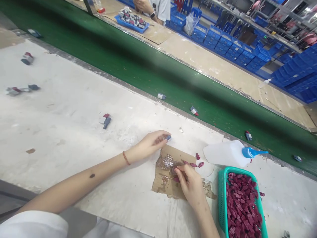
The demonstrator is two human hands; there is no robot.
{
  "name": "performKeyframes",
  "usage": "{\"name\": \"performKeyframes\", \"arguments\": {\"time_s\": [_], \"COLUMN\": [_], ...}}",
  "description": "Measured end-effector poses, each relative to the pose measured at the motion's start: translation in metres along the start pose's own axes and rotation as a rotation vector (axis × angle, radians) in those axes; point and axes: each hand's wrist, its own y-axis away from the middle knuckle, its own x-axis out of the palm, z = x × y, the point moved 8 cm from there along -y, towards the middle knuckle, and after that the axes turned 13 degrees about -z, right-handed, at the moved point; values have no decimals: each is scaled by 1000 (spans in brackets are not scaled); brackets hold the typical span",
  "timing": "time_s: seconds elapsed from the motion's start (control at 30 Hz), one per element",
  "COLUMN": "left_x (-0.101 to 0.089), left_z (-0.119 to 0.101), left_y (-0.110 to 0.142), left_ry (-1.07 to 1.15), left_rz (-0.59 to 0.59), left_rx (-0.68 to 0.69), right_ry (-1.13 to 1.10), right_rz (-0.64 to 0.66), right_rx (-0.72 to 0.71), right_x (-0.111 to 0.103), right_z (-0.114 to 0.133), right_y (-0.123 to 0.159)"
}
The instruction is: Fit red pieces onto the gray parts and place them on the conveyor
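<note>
My left hand [156, 142] pinches a small blue-grey plastic piece [168, 137] just beyond the far edge of a piece of cardboard [183, 154]. Over the cardboard, my right hand [190, 181] has thumb and fingers pressed together at a small round brownish thing, which they partly hide. Wet, shiny patches cover the cardboard by these fingertips. Several small dark-red plastic pieces [193, 164] lie at its right side. Beside my right hand stands a green basket [221, 198] filled with dark-red pieces [241, 201].
A white squeeze bottle [224, 152] with a blue nozzle lies behind the basket. Grey, white and red assembled pieces [106, 121] lie on the white table [74, 132]. Others ride the green conveyor belt [138, 69]. Across it, a person [146, 8] sits by a blue tray [142, 30].
</note>
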Motion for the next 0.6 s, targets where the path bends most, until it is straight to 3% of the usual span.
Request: {"name": "performKeyframes", "arguments": {"time_s": [0.1,0.2,0.6], "left_x": [3,11,37], "left_z": [8,9,19], "left_y": [11,25,54], "left_ry": [330,528,859], "left_rz": [25,75,114], "left_rx": [-270,-425,-721], "right_ry": [67,77,33], "right_rz": [19,49,75], "right_rx": [-30,1,40], "right_x": [2,1,1], "right_z": [0,-3,0], "right_y": [-1,0,3]}}
